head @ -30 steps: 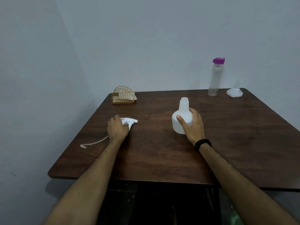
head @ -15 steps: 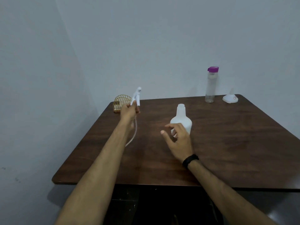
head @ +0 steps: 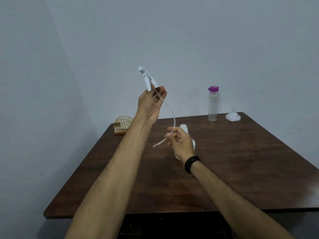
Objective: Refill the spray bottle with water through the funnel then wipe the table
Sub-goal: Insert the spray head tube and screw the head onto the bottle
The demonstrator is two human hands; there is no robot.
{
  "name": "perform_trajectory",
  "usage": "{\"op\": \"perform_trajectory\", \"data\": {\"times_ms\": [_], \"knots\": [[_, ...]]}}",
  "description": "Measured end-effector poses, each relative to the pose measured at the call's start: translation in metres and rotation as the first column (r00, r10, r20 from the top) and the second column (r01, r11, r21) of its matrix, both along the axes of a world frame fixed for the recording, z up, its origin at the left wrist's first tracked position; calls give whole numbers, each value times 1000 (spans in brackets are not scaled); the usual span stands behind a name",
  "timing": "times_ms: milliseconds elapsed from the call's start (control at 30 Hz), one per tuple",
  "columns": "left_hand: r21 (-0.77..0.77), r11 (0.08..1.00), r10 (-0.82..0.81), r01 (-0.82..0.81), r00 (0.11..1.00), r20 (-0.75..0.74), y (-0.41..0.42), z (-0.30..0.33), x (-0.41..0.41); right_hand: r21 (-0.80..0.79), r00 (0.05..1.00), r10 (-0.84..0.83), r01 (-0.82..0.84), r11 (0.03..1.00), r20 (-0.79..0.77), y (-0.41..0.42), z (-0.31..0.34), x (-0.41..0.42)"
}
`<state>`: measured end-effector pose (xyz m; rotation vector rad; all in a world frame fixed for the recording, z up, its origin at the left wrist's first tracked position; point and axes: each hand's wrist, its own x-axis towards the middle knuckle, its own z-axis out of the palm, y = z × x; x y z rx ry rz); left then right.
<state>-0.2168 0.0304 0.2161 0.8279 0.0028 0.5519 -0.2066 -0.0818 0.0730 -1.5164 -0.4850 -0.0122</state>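
On the dark wooden surface point(head: 241, 169), the white spray bottle point(head: 184, 128) stands near the middle, uncapped and mostly hidden behind the right hand point(head: 181, 144). At one o'clock from it stands a clear water bottle point(head: 213, 105) with a purple lid, and the funnel point(head: 233, 116) lies mouth-down just beyond. A gold wire holder point(head: 121, 125) sits at ten o'clock. Raised at eleven o'clock, the left hand point(head: 150, 105) grips the spray head point(head: 146, 78). Its dip tube point(head: 170, 116) curves down to the right fingers point(head: 170, 135), which look curled around it; whether they pinch it I cannot tell. Nobody holds the bottle, so I judge a swinging tube or brushing knuckle could topple it, and drips may wet the wood.
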Motion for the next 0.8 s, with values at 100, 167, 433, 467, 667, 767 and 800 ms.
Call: {"op": "perform_trajectory", "data": {"times_ms": [100,167,433,467,667,767,800], "knots": [[23,999,34,-35,999,31,0,12,0,58,988,-125,120,991,86,-14,21,17],[48,997,55,-57,997,52,2,17,0,65,965,-202,193,979,169,-23,33,34],[78,994,71,-76,995,72,3,16,3,35,871,-315,327,944,377,-32,51,75],[81,993,76,-82,995,70,3,15,4,27,870,-314,328,944,380,-31,49,78],[151,982,106,-111,994,42,7,7,10,-64,904,-216,257,964,368,-28,28,85],[188,974,124,-128,992,33,8,2,14,-107,920,-163,214,971,358,-27,19,84],[204,970,131,-134,991,31,8,0,15,-127,926,-144,199,972,350,-26,16,83]]}}
